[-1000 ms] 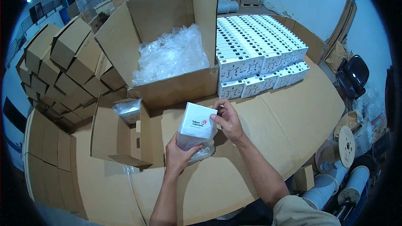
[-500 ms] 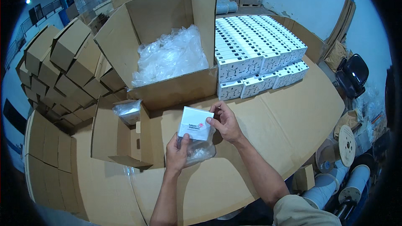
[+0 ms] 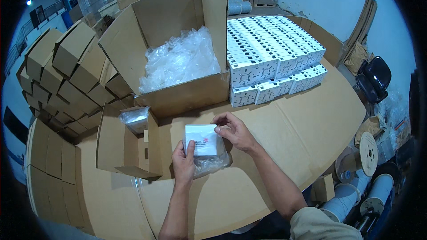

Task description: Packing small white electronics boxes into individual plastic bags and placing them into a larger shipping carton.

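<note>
A flat white square box (image 3: 199,134) with a small red mark is partly inside a clear plastic bag (image 3: 211,164), whose loose end hangs crumpled below it. My left hand (image 3: 183,159) grips the lower left of the box, thumb across its front and fingers behind. At the upper right corner my right hand (image 3: 235,132) is closed in a pinch. Whether it holds the box's edge or the bag's film cannot be made out. To the left stands an open small carton (image 3: 153,149) with a plastic-wrapped item (image 3: 135,118) in it.
A large open carton (image 3: 182,98) full of clear plastic bags (image 3: 182,60) stands ahead. Right of it, white boxes (image 3: 278,58) are stacked in rows. Brown cartons (image 3: 73,78) pile up at the left. Cable reels (image 3: 369,151) and a black chair (image 3: 374,79) stand beyond the cardboard-covered surface (image 3: 307,129).
The white box has moved a little left and down in my left hand and sits straighter. My right hand has shifted left and slightly down with it.
</note>
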Tool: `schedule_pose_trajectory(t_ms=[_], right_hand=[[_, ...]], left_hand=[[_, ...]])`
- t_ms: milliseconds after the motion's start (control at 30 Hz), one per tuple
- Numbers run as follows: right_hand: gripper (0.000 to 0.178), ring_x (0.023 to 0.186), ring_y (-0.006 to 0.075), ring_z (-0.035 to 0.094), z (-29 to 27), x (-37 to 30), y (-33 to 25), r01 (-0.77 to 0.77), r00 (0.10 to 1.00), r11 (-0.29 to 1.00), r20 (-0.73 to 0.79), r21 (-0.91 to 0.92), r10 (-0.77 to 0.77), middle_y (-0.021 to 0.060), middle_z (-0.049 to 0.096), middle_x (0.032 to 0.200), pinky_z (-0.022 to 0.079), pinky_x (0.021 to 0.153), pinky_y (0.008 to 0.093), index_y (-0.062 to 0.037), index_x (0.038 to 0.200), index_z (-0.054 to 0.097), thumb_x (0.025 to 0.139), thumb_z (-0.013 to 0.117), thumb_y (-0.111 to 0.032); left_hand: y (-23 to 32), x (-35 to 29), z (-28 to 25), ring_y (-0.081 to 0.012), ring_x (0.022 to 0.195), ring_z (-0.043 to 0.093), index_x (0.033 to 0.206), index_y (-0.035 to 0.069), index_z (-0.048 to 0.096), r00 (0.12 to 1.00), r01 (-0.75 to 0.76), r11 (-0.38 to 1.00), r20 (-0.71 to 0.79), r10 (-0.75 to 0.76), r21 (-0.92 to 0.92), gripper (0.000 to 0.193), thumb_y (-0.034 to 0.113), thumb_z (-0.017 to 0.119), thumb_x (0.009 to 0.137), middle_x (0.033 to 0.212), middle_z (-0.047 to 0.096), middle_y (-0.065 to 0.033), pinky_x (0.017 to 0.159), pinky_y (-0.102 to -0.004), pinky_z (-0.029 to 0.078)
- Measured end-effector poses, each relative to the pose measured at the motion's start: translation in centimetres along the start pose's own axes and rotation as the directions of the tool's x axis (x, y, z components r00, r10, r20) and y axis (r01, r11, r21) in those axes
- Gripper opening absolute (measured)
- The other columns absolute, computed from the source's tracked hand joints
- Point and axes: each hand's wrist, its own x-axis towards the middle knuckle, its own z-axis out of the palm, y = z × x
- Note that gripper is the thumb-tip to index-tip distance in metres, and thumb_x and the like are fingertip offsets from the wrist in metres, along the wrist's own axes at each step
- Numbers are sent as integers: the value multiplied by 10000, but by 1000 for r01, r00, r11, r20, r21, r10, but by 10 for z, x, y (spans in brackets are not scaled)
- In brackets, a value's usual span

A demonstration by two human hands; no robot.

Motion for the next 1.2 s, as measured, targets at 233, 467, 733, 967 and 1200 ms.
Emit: schedule_pose_trajectory(t_ms=[233, 467, 733, 967, 1200], right_hand=[[306, 869, 81, 617, -2, -3, 0, -343, 914, 932, 186, -120, 360, 30, 688, 974, 509, 744, 262, 23, 1139, 668, 956, 729, -214], [238, 875, 76, 622, 23, -7, 11, -249, 968, 966, 27, 74, 248, 25, 717, 948, 516, 761, 261, 30, 1146, 698, 1007, 650, -157], [253, 931, 93, 638, 26, -8, 4, -241, 967, 959, -43, 145, 250, 56, 741, 1029, 533, 835, 276, 31, 1140, 734, 1029, 614, -162], [301, 1062, 142, 638, 16, -9, -8, -70, 996, 985, 56, 160, 62, 101, 713, 1171, 517, 944, 312, 24, 1233, 690, 1045, 575, -181], [626, 1096, 154, 620, 23, -12, -17, -67, 987, 997, 150, 50, 59, 86, 630, 1287, 523, 939, 310, -59, 1494, 455, 924, 711, -17]], left_hand=[[1, 2, -1, -78, 894, 594, 1081, 14, 632, 993, -15, 997, -118, 6, -78, 220, 227, 584, 1057, 1001, 675, -30, 815, -274, 498], [0, 2, 0, -132, 1023, 613, 1187, -9, 653, 991, -76, 993, -103, 85, 95, 281, 224, 551, 1068, 1099, 688, -68, 931, -295, 486], [16, -2, 5, -159, 1051, 625, 1170, -26, 675, 981, -177, 981, -64, 182, 76, 377, 279, 464, 1100, 1129, 702, -96, 967, -316, 482], [24, -4, 7, -197, 1161, 603, 1248, -43, 645, 966, -258, 966, 18, 258, 4, 432, 315, 455, 1100, 1239, 668, -128, 1047, -360, 466], [16, 6, 9, -210, 1226, 589, 1287, -50, 630, 952, -307, 929, -60, 301, -207, 446, 322, 481, 1091, 1267, 667, -136, 1088, -352, 434]])
